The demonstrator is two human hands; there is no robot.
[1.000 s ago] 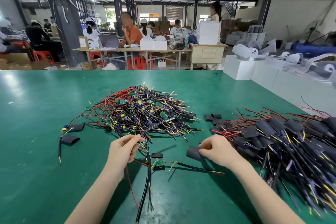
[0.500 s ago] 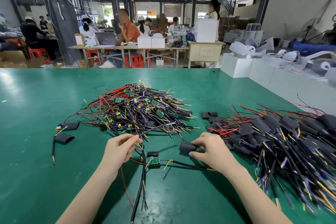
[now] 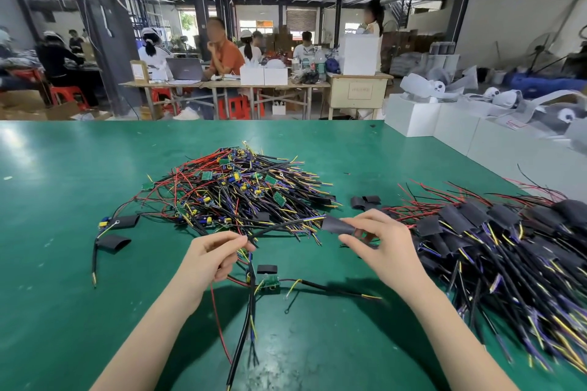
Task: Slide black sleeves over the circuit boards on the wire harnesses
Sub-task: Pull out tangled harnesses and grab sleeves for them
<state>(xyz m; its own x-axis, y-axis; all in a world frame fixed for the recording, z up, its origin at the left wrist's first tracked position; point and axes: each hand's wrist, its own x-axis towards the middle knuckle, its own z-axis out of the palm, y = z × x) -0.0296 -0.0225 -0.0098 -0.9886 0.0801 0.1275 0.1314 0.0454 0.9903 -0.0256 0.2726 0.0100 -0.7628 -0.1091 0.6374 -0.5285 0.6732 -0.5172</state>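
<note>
Left hand (image 3: 213,259): centre of the frame; my fingers pinch a black cable (image 3: 282,226) that runs right toward the sleeve.
Right hand (image 3: 382,241): right of centre; thumb and fingers pinch a black sleeve (image 3: 337,225), its mouth at the cable's tip.
Circuit board (image 3: 269,282): green, lower centre on the green table (image 3: 63,263), below both hands.
Bare pile (image 3: 241,190): upper centre.
Sleeved pile (image 3: 508,247): right.

- Left hand (image 3: 216,259) pinches harness cable (image 3: 279,227); its wire ends point at the sleeve mouth.
- Right hand (image 3: 381,243) pinches black sleeve (image 3: 337,226).
- Bare green board (image 3: 270,283) hangs below the left grip, over the bench (image 3: 63,263).
- Unsleeved pile (image 3: 241,194) behind, sleeved pile (image 3: 495,238) right.
</note>
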